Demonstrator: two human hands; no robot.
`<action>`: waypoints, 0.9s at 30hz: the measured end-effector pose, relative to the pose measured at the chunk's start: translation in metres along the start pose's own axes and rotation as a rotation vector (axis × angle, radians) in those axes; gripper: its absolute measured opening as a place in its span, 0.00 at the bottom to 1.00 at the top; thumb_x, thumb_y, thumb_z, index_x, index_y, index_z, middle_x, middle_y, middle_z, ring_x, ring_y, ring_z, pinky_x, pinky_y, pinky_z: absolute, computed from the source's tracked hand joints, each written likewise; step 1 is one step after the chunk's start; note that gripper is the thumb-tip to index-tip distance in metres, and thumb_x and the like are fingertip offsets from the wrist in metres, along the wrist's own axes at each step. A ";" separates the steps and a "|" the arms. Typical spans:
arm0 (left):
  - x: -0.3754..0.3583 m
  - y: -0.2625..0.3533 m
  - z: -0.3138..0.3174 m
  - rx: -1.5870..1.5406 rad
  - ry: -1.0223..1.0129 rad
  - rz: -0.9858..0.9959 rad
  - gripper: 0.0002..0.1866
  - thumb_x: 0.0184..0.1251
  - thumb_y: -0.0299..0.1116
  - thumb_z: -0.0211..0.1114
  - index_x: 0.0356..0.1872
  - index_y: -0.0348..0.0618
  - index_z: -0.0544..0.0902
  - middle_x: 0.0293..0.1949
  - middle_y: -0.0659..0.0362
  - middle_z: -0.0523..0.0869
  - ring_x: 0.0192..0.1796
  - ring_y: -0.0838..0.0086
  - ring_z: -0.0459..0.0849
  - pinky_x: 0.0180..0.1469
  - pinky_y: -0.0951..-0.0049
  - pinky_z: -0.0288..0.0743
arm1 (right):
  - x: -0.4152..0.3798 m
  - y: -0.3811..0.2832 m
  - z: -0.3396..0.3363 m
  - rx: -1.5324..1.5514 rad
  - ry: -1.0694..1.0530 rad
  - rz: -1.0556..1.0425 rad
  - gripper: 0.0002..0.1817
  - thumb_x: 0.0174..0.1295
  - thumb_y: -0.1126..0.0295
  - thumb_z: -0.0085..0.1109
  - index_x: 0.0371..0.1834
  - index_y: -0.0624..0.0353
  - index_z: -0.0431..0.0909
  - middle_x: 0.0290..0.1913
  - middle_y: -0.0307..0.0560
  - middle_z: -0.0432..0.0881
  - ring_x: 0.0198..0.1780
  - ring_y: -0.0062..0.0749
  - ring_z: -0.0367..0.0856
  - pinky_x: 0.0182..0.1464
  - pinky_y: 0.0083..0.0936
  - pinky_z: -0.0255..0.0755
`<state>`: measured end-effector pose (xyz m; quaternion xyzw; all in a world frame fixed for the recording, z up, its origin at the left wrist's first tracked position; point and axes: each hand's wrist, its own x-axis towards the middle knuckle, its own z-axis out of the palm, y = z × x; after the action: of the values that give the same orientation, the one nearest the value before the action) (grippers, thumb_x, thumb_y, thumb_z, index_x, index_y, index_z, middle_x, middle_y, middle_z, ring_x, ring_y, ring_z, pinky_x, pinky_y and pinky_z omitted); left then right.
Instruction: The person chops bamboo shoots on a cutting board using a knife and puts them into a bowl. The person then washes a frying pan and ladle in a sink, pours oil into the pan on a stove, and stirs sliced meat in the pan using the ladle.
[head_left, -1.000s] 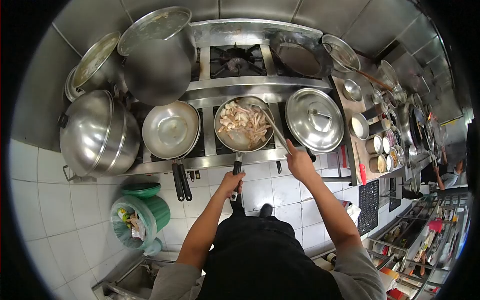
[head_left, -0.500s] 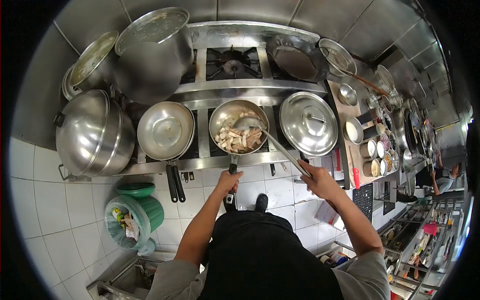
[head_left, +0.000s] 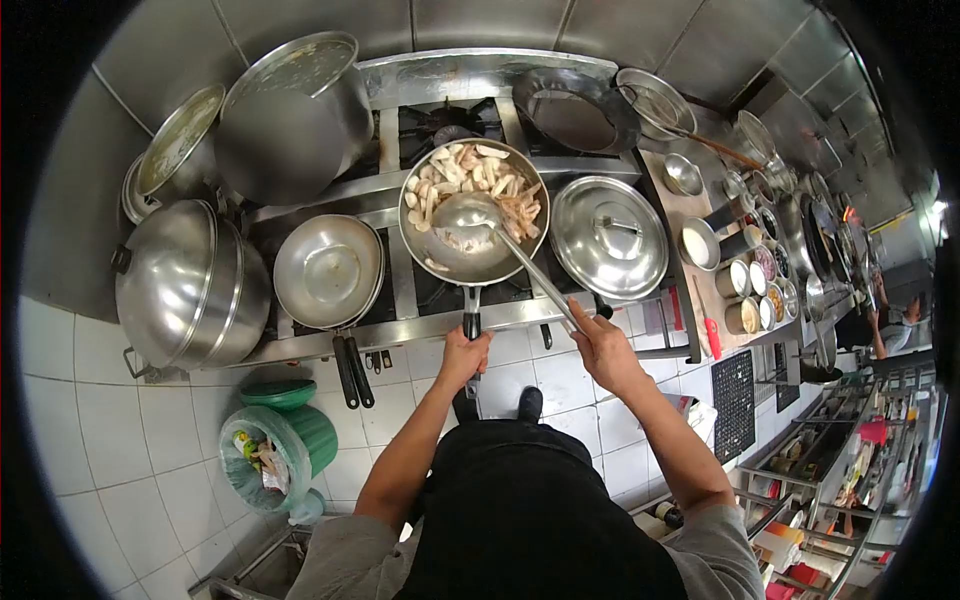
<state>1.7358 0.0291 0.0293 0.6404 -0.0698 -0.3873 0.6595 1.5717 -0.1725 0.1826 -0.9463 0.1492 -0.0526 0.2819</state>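
Observation:
My left hand (head_left: 466,357) is wrapped round the black handle of a frying pan (head_left: 472,270), which is raised and tilted over the front of the stove. Pale sliced pieces (head_left: 468,170) lie mostly in the far half of the pan. My right hand (head_left: 603,345) holds a long metal ladle (head_left: 470,215) by its handle. The ladle's bowl is inside the pan, against the near edge of the pieces.
Stacked pans (head_left: 328,270) and a domed steel pot (head_left: 185,285) stand left; a lidded pan (head_left: 610,238) is right. Seasoning containers (head_left: 742,316) line the side counter (head_left: 665,200). A green bin (head_left: 315,440) stands on the floor. Another person (head_left: 893,330) is far right.
The pan has moved up and away from me, and the pieces have shifted to its far side. The ladle has moved left, with my right hand slightly closer to my left.

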 end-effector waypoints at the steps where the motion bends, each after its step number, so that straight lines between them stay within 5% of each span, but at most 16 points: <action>1: -0.001 -0.010 -0.002 0.019 -0.015 0.007 0.13 0.70 0.29 0.66 0.25 0.42 0.73 0.15 0.63 0.73 0.12 0.80 0.72 0.14 0.73 0.67 | -0.004 -0.006 -0.007 0.001 -0.037 0.027 0.32 0.66 0.77 0.61 0.75 0.60 0.68 0.34 0.64 0.81 0.36 0.62 0.81 0.42 0.46 0.74; 9: 0.021 0.016 -0.027 -0.085 -0.078 -0.181 0.12 0.69 0.28 0.65 0.25 0.43 0.74 0.14 0.64 0.72 0.12 0.79 0.71 0.15 0.73 0.65 | 0.000 0.016 -0.044 -0.003 -0.202 0.051 0.28 0.64 0.76 0.62 0.70 0.61 0.73 0.38 0.70 0.84 0.40 0.63 0.83 0.44 0.48 0.75; 14: 0.013 -0.035 -0.022 0.082 -0.022 -0.053 0.15 0.68 0.29 0.65 0.21 0.42 0.73 0.14 0.62 0.74 0.12 0.78 0.73 0.14 0.72 0.66 | 0.003 0.029 -0.003 -0.079 -0.013 -0.044 0.31 0.65 0.75 0.61 0.73 0.58 0.70 0.31 0.65 0.80 0.34 0.60 0.81 0.40 0.48 0.74; 19: 0.020 -0.057 -0.040 0.054 -0.069 -0.096 0.16 0.67 0.29 0.67 0.20 0.43 0.71 0.14 0.61 0.75 0.11 0.78 0.73 0.14 0.72 0.66 | -0.009 0.020 -0.018 -0.009 -0.083 0.043 0.32 0.64 0.77 0.61 0.74 0.59 0.69 0.29 0.64 0.80 0.32 0.59 0.80 0.39 0.48 0.74; 27: 0.013 -0.056 -0.042 0.039 -0.026 -0.208 0.12 0.67 0.29 0.67 0.26 0.41 0.73 0.14 0.62 0.74 0.12 0.76 0.72 0.13 0.71 0.67 | 0.075 0.076 0.074 -0.265 0.030 -0.042 0.29 0.70 0.69 0.55 0.73 0.66 0.65 0.27 0.69 0.81 0.30 0.63 0.81 0.36 0.53 0.75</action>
<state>1.7465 0.0611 -0.0332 0.6518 -0.0191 -0.4606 0.6022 1.6370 -0.2182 0.0798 -0.9773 0.1390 -0.0524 0.1512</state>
